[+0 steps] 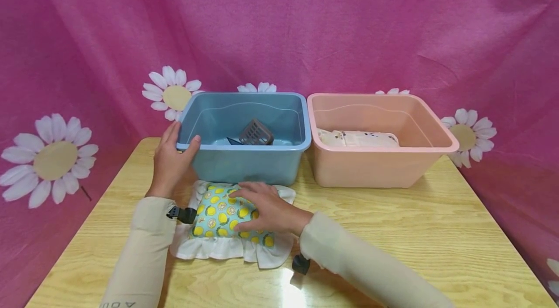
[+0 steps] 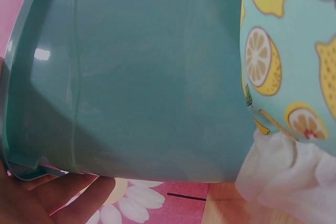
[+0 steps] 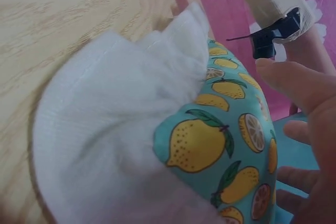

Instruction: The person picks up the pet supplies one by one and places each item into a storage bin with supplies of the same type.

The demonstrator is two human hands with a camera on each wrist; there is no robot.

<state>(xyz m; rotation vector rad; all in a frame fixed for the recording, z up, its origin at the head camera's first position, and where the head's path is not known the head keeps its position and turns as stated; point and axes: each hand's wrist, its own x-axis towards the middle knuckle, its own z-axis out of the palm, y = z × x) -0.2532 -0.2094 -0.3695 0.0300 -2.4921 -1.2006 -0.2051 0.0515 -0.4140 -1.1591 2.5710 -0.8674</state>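
A small lemon-print cushion (image 1: 217, 218) with a white ruffled edge lies flat on the table in front of a blue plastic bin (image 1: 244, 165). My left hand (image 1: 172, 162) holds the bin's near left corner, thumb at the front rim and fingers along the left side. Spread over the cushion's right half is my right hand (image 1: 268, 208), its fingers loosely extended; whether they touch the cloth I cannot tell. The right wrist view shows the cushion's lemon cloth (image 3: 197, 145) beside that hand's fingers (image 3: 296, 179). Inside the blue bin sits a grey slotted basket-like piece (image 1: 256, 132) next to something dark.
To the right, a pink bin (image 1: 367, 167) stands close beside the blue one and contains a cream patterned cloth item (image 1: 360, 138). Both stand on a wooden table (image 1: 393, 235). Behind hangs a magenta curtain (image 1: 332, 22) with large white daisies.
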